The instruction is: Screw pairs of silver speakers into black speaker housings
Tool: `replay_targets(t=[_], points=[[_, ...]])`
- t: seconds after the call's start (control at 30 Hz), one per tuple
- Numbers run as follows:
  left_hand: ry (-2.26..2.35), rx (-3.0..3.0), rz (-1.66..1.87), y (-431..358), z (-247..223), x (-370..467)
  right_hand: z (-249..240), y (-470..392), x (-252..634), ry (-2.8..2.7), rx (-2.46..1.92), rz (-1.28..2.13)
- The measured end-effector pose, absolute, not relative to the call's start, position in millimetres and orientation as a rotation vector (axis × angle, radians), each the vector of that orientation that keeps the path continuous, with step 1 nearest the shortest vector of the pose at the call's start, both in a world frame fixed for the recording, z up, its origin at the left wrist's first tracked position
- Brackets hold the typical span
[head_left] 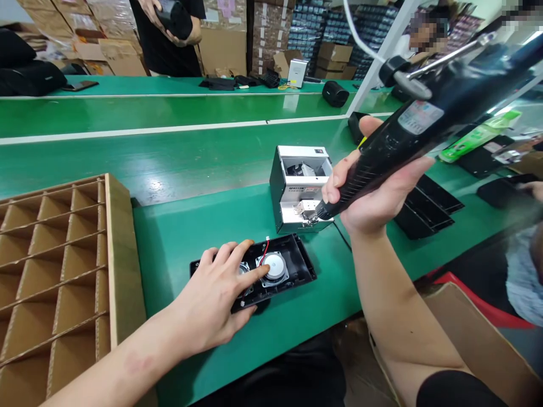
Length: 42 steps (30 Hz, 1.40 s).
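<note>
My right hand (377, 192) is wrapped round a black electric screwdriver (394, 141), whose tip points down at the front of a small screw feeder (303, 189) with a white and black case. Under my left hand (220, 288) lies a black plastic speaker housing (301, 257), gripped across its left half with the thumb at the near edge. Inside it sits a round speaker driver (275, 267) with a silver back, and my index finger rests on that. A second driver is mostly covered by my fingers. Red wires (264, 249) with a white plug rise beside the visible driver.
A cardboard box with dividers (108, 254) stands at the left. Black plastic shells (428, 209) and a green can (479, 135) are at the right. Across the green conveyor belt (190, 158), a person (169, 39) holds a black object. Another person sits at the right.
</note>
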State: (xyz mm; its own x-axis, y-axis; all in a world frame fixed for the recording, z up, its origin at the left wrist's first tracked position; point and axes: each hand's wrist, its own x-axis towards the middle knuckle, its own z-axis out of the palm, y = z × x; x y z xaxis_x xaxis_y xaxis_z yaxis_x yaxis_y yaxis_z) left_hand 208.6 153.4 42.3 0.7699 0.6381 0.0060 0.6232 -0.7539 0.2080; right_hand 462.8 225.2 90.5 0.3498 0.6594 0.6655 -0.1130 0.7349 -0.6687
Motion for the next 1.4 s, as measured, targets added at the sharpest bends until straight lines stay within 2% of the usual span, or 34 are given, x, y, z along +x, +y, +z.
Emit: replay_targets(t=[0.37,0.77,1.4], points=[[1.007,2.749,0.161,151.8,39.7,206.6,142.4,160.0,460.4,-1.147,-0.690,0.789],[1.001,2.772,0.138,150.8,36.8,207.5,82.1,141.1,440.4,-1.047,-0.600,1.063],[0.994,2.786,0.106,152.2,35.4,207.1,55.9,157.4,442.0,-1.117,-0.660,0.872]])
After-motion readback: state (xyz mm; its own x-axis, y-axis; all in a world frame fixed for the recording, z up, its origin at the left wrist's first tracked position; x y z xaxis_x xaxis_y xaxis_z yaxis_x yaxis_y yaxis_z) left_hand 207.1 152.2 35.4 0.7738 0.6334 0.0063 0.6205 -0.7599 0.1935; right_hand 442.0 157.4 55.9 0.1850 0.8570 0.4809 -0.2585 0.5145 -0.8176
